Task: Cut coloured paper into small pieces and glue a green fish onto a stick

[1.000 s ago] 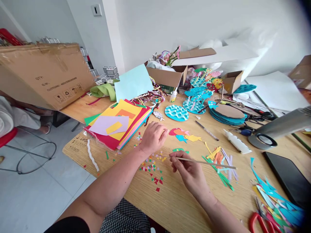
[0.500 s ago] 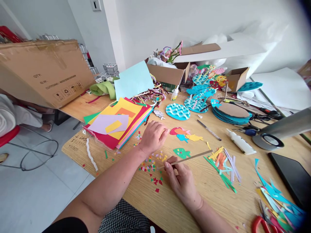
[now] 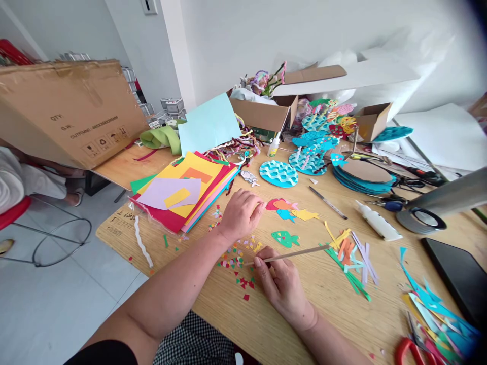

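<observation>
My right hand [image 3: 283, 284] pinches a thin wooden stick [image 3: 304, 251] between thumb and fingers. The stick's left tip reaches the small coloured paper bits [image 3: 232, 261], mostly dots and triangles. Its other end points at a pile of paper strips [image 3: 348, 253]. My left hand [image 3: 243, 213] hovers or rests above the bits with fingers curled together; what they hold, if anything, is hidden. A green paper fish [image 3: 285, 239] with small coloured pieces on it lies beyond my right hand. More paper fish [image 3: 285, 209], in red, orange, blue and yellow, overlap behind it.
Coloured paper sheets [image 3: 182, 195] are stacked at left. Farther back lie wavy blue discs [image 3: 279, 174] and a cardboard box [image 3: 262, 114]. To the right are a pen [image 3: 327, 203], a glue bottle [image 3: 378, 221], tape [image 3: 420, 220], a black tablet-like slab [image 3: 454, 279] and red-handled scissors [image 3: 413, 344].
The stick has tilted flatter: its right end has dropped and its left tip has shifted slightly left into the paper bits. My left hand stays in place.
</observation>
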Tool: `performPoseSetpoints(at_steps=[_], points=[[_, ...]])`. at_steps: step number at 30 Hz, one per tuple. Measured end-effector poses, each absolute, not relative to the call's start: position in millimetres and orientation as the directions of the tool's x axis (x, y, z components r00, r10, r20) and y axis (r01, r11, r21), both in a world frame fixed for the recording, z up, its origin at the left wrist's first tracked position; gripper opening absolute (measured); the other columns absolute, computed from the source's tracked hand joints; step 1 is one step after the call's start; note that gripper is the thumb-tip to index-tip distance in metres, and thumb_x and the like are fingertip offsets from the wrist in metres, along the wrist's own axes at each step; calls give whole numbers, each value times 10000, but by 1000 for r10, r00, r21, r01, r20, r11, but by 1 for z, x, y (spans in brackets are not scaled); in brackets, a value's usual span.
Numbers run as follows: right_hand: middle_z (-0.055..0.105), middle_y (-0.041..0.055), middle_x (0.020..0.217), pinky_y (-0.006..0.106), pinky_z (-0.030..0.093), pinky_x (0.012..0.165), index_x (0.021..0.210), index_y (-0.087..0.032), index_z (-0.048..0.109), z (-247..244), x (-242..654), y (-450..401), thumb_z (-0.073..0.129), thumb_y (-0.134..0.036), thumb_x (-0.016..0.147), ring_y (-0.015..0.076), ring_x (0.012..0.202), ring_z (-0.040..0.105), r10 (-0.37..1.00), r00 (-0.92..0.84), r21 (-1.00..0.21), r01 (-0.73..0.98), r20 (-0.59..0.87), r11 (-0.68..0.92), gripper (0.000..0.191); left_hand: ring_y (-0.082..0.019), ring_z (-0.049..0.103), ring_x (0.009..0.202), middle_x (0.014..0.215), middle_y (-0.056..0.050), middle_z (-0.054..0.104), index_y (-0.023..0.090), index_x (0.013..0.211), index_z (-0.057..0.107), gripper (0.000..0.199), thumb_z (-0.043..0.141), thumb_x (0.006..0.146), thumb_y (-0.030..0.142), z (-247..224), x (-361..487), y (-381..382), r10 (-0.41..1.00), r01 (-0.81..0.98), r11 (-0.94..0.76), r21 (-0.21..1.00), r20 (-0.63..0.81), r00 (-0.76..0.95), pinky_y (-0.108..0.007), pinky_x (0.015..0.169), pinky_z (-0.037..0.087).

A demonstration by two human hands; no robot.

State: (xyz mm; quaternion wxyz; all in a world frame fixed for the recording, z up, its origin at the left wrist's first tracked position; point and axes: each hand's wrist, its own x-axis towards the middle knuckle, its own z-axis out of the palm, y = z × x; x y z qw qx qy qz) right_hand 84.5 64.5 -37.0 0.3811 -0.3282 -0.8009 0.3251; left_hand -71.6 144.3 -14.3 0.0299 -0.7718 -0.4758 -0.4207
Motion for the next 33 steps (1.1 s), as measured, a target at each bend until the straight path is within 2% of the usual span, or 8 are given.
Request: performPoseSetpoints(at_steps=[9,16,22,28,33], points=[[535,-2,670,253,384,578,792,-208,494,-35,84,61,428,-165,915,126,590,489,767,-492,-773,257,411,580,146,-198,541,822,822,-51,633,187,836,551,163,420,924,229,-11,-71,142,724,745,-548,379,661,197,-354,777,442],[526,-2,693,258,395,586,818,-213,499,-31,90,62,416,-162,921,130,617,499,813,-350,-780,270,466,564,142,-200,546,817,817,-53,634,187,839,561,167,423,921,231,-11,-71,142,721,740,-553,383,665,195,-350,765,447],[509,2,692,283,395,609,830,-206,527,-37,101,67,376,-215,943,140,630,482,877,-245,-860,212,413,464,189,-196,555,822,826,-52,642,189,840,561,168,422,922,238,-13,-71,143,721,749,-547,374,665,194,-347,775,448],[481,-2,673,277,370,588,707,-201,486,-37,101,66,372,-213,942,132,618,463,863,-319,-872,172,391,459,262,-196,549,822,809,-47,637,192,823,550,176,416,926,241,-13,-71,143,715,755,-552,355,667,209,-345,776,441],[507,11,699,284,395,611,748,-202,490,-33,94,65,352,-205,945,142,646,496,827,-392,-835,214,403,508,240,-193,543,816,808,-45,636,191,818,547,182,413,930,242,-12,-71,143,712,752,-557,352,668,215,-342,772,438]])
